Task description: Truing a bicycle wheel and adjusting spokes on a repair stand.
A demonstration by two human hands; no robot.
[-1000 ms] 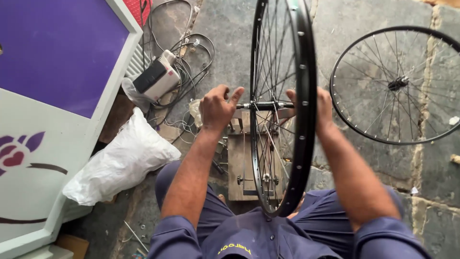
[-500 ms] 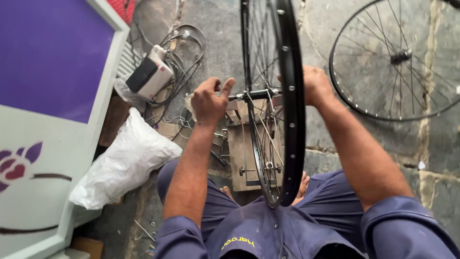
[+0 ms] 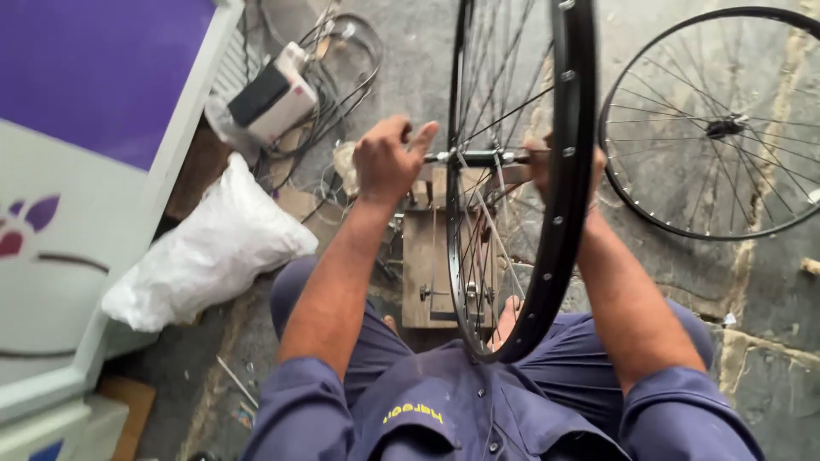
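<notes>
Person, seated, seen from the head camera. Wearing a work shirt [image 3: 444, 410] in dull blue-violet cloth, short-sleeved; the sleeves are ending above the elbows, with hems showing as folded edges on both arms. A small yellow embroidered marking is sitting on the shirt front, appearing upside down from this view. Small buttons are running down the shirt's placket below it. Wearing trousers [image 3: 589, 384] of the same blue-violet cloth, creasing over both thighs. Forearms, left hand [image 3: 389, 158] and right hand [image 3: 547, 166] are showing bare: no gloves, watch or rings visible.
</notes>
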